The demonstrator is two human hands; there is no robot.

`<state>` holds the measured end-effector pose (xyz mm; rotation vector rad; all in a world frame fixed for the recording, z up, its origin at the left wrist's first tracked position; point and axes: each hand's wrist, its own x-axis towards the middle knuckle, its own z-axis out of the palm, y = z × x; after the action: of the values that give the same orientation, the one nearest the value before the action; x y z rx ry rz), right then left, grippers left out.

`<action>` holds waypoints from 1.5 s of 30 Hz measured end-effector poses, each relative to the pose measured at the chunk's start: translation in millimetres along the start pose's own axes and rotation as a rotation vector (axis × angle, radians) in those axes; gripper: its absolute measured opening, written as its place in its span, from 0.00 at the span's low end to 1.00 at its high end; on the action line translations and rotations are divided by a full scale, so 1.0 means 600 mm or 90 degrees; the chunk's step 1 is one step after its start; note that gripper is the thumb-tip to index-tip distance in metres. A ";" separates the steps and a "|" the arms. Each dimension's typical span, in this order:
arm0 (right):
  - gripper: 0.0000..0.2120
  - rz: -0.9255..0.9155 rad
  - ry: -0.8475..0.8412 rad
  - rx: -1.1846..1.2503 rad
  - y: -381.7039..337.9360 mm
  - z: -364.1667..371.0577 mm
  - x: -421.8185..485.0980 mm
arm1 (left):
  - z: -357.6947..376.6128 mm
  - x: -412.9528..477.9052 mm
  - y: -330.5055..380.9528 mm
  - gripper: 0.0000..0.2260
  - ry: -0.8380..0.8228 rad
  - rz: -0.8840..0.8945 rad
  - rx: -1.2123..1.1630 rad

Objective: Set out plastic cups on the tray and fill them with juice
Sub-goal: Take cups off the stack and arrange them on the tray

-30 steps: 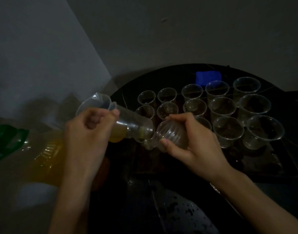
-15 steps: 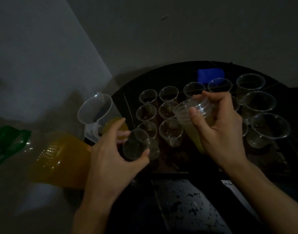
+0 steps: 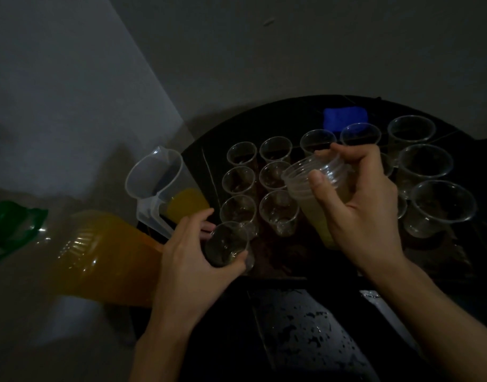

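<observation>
The left hand grips a clear cup at the near left edge of the dark tray. The right hand grips a cup of pale juice, lifted over the tray. Empty cups stand there in rows. A jug with orange juice stands just left.

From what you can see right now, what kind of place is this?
Probably a dim corner of a home, set up for serving drinks. Rows of clear plastic cups stand on a dark tray beside bare walls, with a pitcher of juice and a large juice bottle at the left.
</observation>
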<state>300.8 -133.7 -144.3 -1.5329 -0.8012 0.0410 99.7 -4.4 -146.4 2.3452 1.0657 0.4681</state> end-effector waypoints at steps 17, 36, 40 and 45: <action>0.20 -0.004 0.003 -0.004 0.000 0.001 -0.001 | 0.019 0.000 -0.008 0.33 -0.036 0.027 0.026; 0.20 -0.001 0.008 0.009 -0.003 -0.002 0.000 | 0.025 -0.001 -0.018 0.30 -0.002 0.025 0.027; 0.19 -0.002 0.008 0.015 -0.003 -0.004 -0.001 | 0.025 -0.002 -0.017 0.31 -0.004 0.011 0.015; 0.20 0.002 0.000 0.019 -0.001 -0.002 -0.002 | 0.022 -0.001 -0.014 0.30 0.000 0.008 0.006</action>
<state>300.1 -135.6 -144.2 -1.5051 -0.7948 0.0542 101.2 -4.4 -162.1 2.3612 1.0554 0.4696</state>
